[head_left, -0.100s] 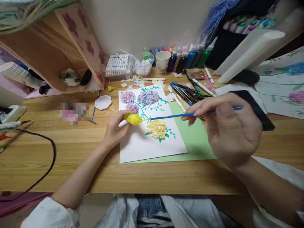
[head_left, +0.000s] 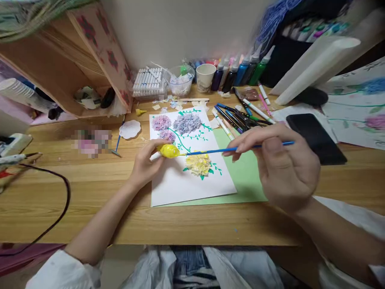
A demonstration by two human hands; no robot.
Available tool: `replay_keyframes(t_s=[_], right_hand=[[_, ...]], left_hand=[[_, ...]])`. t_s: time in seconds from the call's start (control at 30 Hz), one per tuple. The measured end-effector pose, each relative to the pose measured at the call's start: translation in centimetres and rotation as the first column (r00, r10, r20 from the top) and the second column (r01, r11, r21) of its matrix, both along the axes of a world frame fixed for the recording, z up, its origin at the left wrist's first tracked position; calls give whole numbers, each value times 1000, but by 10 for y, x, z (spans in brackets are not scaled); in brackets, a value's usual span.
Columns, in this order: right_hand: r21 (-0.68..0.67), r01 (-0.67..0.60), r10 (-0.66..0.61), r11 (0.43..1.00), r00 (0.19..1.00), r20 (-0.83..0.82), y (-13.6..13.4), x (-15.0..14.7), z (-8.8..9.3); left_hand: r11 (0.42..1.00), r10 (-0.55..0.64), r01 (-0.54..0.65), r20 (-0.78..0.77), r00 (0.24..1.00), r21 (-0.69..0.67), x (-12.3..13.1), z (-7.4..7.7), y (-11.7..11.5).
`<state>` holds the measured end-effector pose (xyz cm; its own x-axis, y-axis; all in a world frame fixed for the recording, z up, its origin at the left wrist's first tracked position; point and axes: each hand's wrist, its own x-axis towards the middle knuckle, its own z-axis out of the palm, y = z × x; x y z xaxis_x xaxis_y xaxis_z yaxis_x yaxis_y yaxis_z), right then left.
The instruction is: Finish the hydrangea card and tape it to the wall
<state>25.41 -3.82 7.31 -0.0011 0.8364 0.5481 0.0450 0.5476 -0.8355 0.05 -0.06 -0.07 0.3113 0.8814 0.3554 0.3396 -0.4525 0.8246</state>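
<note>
My left hand (head_left: 147,162) is wrapped round a small yellow paint bottle (head_left: 169,151), tipped on its side with its mouth facing right. A white end of something (head_left: 155,155) pokes out below the fingers. My right hand (head_left: 285,168) pinches a thin blue paintbrush (head_left: 210,151). The brush's yellow-coated tip is at the bottle's mouth; whether it is inside I cannot tell. Beneath both lies a white sheet (head_left: 171,188) bearing a raised yellow flower (head_left: 198,164), a blue-purple flower (head_left: 188,123), pink-purple flowers (head_left: 161,123) and green painted stems.
Green paper (head_left: 246,180) lies under the sheet. Several markers (head_left: 237,118) are piled by its upper right, near a black phone (head_left: 315,138). Paint bottles (head_left: 242,74), a paper cup (head_left: 205,76) and a marker box (head_left: 150,82) line the back. A white dish (head_left: 130,129) sits left.
My right hand has moved left and slightly down, bringing the brush tip closer in to the bottle's mouth. My left hand and the bottle stay nearly where they were.
</note>
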Motion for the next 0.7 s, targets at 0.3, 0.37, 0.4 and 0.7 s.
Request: replay_keyframes(t_s=[0.3, 0.37, 0.4, 0.7], right_hand=[[47, 136, -117, 990, 950, -290, 26, 44, -20], [-58, 97, -108, 994, 962, -252, 27, 50, -30], [-94, 68, -88, 993, 972, -218, 25, 51, -35], [172, -185, 127, 968, 946, 299, 1, 42, -48]], left_hand=[[988, 144, -146, -48, 988, -40, -1, -3, 5], [982, 176, -179, -54, 983, -64, -1, -5, 7], [979, 186, -189, -54, 981, -76, -1, -6, 8], [978, 176, -179, -35, 984, -106, -1, -14, 10]])
